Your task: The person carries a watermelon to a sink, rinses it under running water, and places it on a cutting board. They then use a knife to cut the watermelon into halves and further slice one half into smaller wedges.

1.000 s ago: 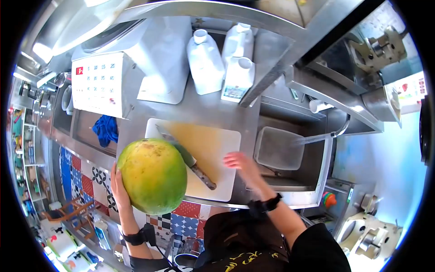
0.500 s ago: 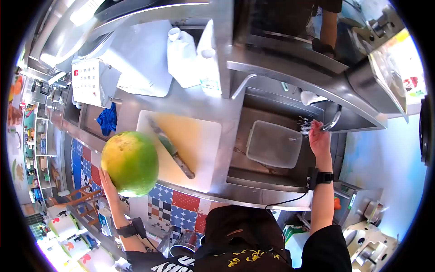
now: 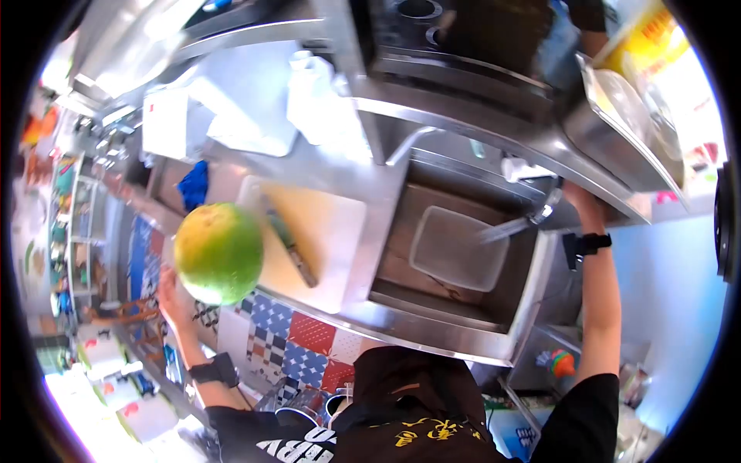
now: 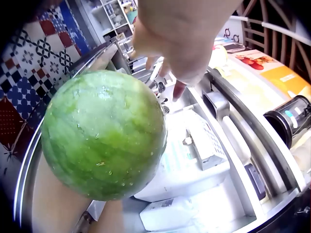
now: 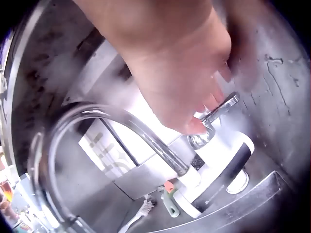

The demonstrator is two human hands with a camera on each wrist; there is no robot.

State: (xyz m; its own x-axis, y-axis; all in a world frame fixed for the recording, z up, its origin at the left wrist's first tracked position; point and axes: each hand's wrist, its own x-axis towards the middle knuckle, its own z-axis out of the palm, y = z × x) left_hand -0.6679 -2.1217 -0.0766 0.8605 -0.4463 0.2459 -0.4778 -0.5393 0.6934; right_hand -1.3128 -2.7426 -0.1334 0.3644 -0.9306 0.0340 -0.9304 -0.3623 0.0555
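A large green watermelon (image 3: 220, 253), yellowish on top in the head view, stands at the left end of the white cutting board. My left hand (image 3: 170, 297) is at its left side, fingers extended. In the left wrist view, drops of water dot the rind of the watermelon (image 4: 104, 136), and the left hand (image 4: 177, 41) shows above it. A knife (image 3: 292, 248) lies across the cutting board (image 3: 340, 255). Behind the sink, my right hand (image 5: 177, 82) has its thumb and fingers on the metal faucet handle (image 5: 221, 109). Water runs from the faucet spout (image 3: 544, 210).
A translucent plastic tub (image 3: 459, 248) sits in the steel sink (image 3: 394, 289), under the stream. White jugs (image 3: 312, 100) and a calendar box (image 3: 166, 123) stand behind the board. A blue cloth (image 3: 193, 185) lies at left. A steel shelf (image 3: 463, 119) overhangs the sink.
My right hand has gone from beside the board, through the water, to the faucet handle. The left hand stays at the watermelon. The head view has shifted toward the sink.
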